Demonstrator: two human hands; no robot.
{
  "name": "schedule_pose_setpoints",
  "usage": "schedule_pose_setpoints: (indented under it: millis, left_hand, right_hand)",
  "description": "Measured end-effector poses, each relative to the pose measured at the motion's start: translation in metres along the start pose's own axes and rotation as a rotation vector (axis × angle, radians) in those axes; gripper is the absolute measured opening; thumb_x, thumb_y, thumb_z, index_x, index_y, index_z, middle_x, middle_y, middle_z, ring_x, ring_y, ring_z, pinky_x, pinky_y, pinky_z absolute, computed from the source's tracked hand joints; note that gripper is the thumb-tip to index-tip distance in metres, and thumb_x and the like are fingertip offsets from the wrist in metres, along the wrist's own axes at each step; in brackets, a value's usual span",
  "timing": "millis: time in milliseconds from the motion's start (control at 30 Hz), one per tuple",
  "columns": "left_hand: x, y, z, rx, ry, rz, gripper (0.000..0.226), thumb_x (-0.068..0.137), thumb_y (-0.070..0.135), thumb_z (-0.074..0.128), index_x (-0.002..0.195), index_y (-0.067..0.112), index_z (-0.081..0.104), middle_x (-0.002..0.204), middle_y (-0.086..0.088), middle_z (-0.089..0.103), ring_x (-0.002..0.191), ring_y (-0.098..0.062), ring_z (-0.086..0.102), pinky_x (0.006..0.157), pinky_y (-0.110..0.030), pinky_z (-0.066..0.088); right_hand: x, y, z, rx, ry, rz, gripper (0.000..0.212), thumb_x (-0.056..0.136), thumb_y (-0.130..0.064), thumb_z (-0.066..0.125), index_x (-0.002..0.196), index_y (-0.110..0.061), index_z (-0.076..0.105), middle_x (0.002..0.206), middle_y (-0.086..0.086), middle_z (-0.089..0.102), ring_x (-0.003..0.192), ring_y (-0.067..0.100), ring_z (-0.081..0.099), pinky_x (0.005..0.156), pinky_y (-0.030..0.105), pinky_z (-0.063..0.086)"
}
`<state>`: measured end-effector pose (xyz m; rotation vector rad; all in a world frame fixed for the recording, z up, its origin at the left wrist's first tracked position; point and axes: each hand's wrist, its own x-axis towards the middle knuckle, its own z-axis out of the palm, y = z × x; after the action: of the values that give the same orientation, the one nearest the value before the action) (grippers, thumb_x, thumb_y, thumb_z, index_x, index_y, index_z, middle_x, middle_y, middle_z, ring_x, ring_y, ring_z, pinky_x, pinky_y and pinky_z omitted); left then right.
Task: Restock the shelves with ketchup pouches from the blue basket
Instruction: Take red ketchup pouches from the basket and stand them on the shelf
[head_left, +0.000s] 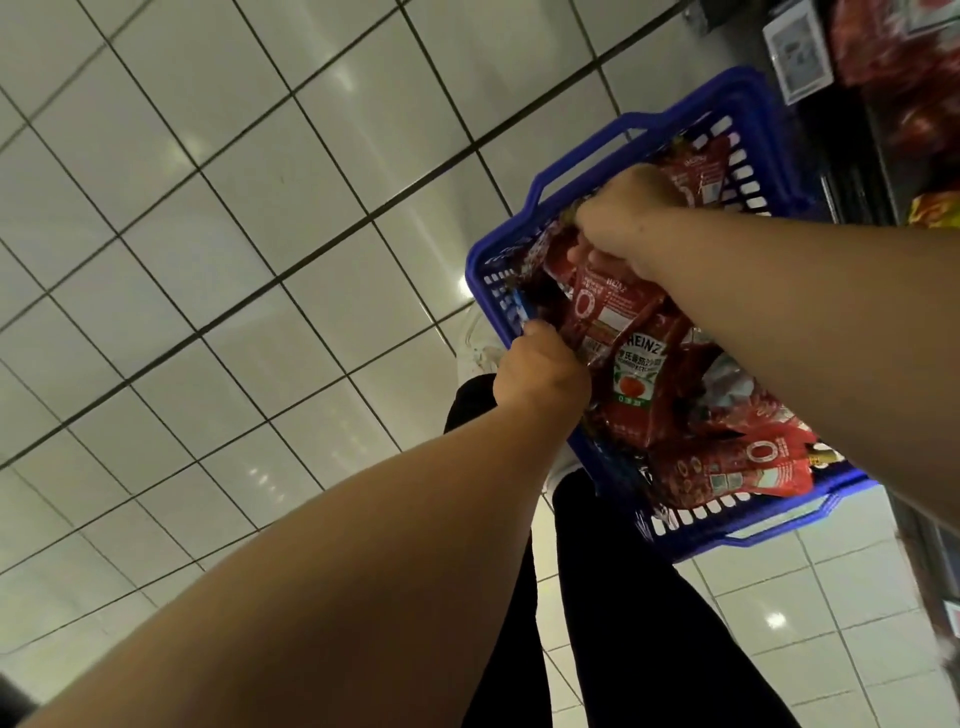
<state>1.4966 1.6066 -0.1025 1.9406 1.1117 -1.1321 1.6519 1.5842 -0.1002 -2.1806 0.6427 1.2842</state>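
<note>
I look down at a blue slotted plastic basket (524, 228) resting on a floor of pale square tiles (208, 260), beside dark shelving (852, 140). It is heaped with red foil ketchup pouches (727, 467). My right hand (623, 223) reaches in from above, fingers curled around the top of one red pouch (608, 306). My left hand (540, 369) grips the edge of a pouch at the basket's near rim. My legs in black trousers (623, 597) stand just below.

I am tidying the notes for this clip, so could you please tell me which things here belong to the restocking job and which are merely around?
Job: blue basket, ketchup pouches, shelves, left hand, right hand.
Around: tiled floor, shelf price tag.
</note>
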Motion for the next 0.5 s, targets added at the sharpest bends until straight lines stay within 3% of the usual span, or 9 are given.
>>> schedule_pose_setpoints:
  millis: [67, 133, 233, 300, 400, 500]
  left_hand:
    - [-0.003, -0.004, -0.002, -0.036, 0.005, 0.017, 0.046, 0.088, 0.037, 0.068, 0.123, 0.017, 0.045, 0.102, -0.005, 0.060, 0.085, -0.023, 0.057, 0.068, -0.037, 0.054]
    - [-0.006, -0.008, -0.008, -0.050, 0.008, 0.039, 0.049, 0.082, 0.048, 0.069, 0.117, 0.021, 0.048, 0.099, -0.001, 0.063, 0.087, -0.022, 0.063, 0.073, -0.040, 0.059]
    - [-0.014, -0.019, -0.024, -0.090, -0.039, 0.061, 0.041, 0.074, 0.057, 0.069, 0.101, 0.027, 0.062, 0.085, 0.007, 0.067, 0.074, -0.014, 0.068, 0.065, -0.033, 0.060]
    - [-0.022, -0.033, -0.036, -0.083, -0.095, 0.078, 0.032, 0.077, 0.057, 0.067, 0.093, 0.029, 0.065, 0.083, 0.010, 0.068, 0.074, -0.011, 0.068, 0.065, -0.030, 0.059]
    - [-0.033, -0.057, -0.054, -0.180, -0.140, 0.065, 0.022, 0.081, 0.054, 0.062, 0.089, 0.033, 0.062, 0.086, 0.007, 0.071, 0.073, -0.016, 0.070, 0.063, -0.030, 0.058]
    - [-0.043, -0.073, -0.069, -0.380, -0.211, 0.009, 0.010, 0.088, 0.041, 0.063, 0.094, 0.034, 0.065, 0.081, 0.009, 0.074, 0.068, -0.010, 0.073, 0.057, -0.023, 0.055]
  right_hand:
    - [-0.001, -0.003, 0.005, -0.165, -0.099, -0.064, 0.027, 0.090, -0.024, 0.065, 0.111, -0.008, 0.064, 0.077, 0.004, 0.068, 0.058, 0.017, 0.061, 0.052, 0.024, 0.051]
    - [-0.003, -0.003, 0.008, -0.326, -0.102, -0.125, 0.035, 0.088, -0.027, 0.069, 0.115, -0.008, 0.060, 0.086, 0.007, 0.065, 0.062, 0.018, 0.057, 0.055, 0.025, 0.046]
    - [-0.012, 0.011, 0.004, -0.667, -0.014, -0.331, 0.050, 0.086, -0.031, 0.074, 0.128, -0.010, 0.057, 0.116, 0.010, 0.064, 0.095, 0.026, 0.063, 0.078, 0.033, 0.052]
    - [-0.020, 0.026, -0.006, -0.835, -0.037, -0.392, 0.054, 0.083, -0.036, 0.078, 0.126, -0.009, 0.060, 0.120, 0.012, 0.063, 0.108, 0.031, 0.063, 0.092, 0.039, 0.054]
    - [-0.034, 0.051, -0.025, -1.117, -0.107, -0.332, 0.053, 0.086, -0.037, 0.076, 0.127, -0.006, 0.061, 0.122, 0.016, 0.061, 0.111, 0.036, 0.061, 0.094, 0.042, 0.054]
    - [-0.050, 0.083, -0.047, -1.135, -0.196, -0.328, 0.048, 0.090, -0.046, 0.070, 0.116, -0.006, 0.063, 0.111, 0.015, 0.062, 0.099, 0.034, 0.061, 0.086, 0.038, 0.053]
